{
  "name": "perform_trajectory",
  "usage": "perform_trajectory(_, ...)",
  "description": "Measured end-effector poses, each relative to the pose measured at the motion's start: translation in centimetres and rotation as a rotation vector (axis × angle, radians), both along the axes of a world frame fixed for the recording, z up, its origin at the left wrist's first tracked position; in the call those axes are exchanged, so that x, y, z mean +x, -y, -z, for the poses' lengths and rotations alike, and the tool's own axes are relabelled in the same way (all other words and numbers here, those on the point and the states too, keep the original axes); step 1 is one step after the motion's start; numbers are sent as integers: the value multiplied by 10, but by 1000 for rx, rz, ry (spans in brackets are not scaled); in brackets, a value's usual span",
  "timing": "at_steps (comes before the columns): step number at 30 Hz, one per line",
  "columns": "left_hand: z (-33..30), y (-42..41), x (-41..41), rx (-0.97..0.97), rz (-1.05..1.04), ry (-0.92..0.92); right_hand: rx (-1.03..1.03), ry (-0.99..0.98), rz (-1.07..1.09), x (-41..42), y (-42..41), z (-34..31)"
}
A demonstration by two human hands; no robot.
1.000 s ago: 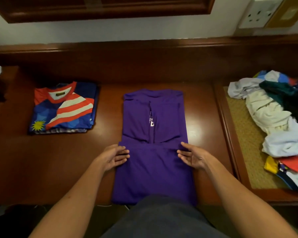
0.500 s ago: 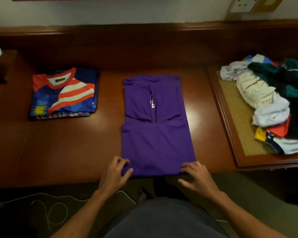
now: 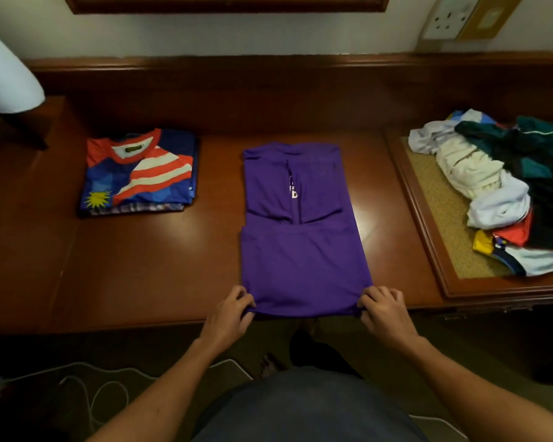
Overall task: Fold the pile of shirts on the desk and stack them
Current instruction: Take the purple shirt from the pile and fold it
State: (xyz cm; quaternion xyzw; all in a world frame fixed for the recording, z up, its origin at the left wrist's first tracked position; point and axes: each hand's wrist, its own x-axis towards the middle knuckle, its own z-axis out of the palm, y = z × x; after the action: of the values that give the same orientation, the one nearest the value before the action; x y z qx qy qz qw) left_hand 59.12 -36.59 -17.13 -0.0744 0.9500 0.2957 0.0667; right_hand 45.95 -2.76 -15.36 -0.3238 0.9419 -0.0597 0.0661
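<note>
The purple shirt (image 3: 300, 237) lies flat at the table (image 3: 160, 266) centre, sides folded in; the left hand (image 3: 229, 317) and right hand (image 3: 385, 314) each pinch one near hem corner at the table's front edge with curled fingers. Farther back, the folded stack (image 3: 139, 173) sits at left and the unfolded pile (image 3: 498, 189) lies on a tray (image 3: 428, 237) at right.

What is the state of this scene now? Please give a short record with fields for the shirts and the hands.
shirt in work: purple partly folded shirt, flat at the middle of the brown wooden desk
left hand: pinches its near left corner
right hand: pinches its near right corner
folded stack: blue, red and white striped shirt on top, far left
unfolded pile: crumpled mixed-colour shirts, on the right
</note>
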Motion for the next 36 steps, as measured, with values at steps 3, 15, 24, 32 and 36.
perform_trajectory(3,-11,7,-9,190,-74,21,-72,47,89,-9,7,-12)
perform_trajectory(15,-76,36,-116,648,-412,-193,-936,407,633,-120,75,-93)
perform_trajectory(24,-97,102,-261,643,-476,49,-1013,771,793,-268,134,-103)
perform_trajectory(32,-91,162,-376,783,-553,338,-784,967,796,-401,184,-75)
perform_trajectory(36,-76,165,-410,706,-594,324,-785,853,866,-436,203,-48)
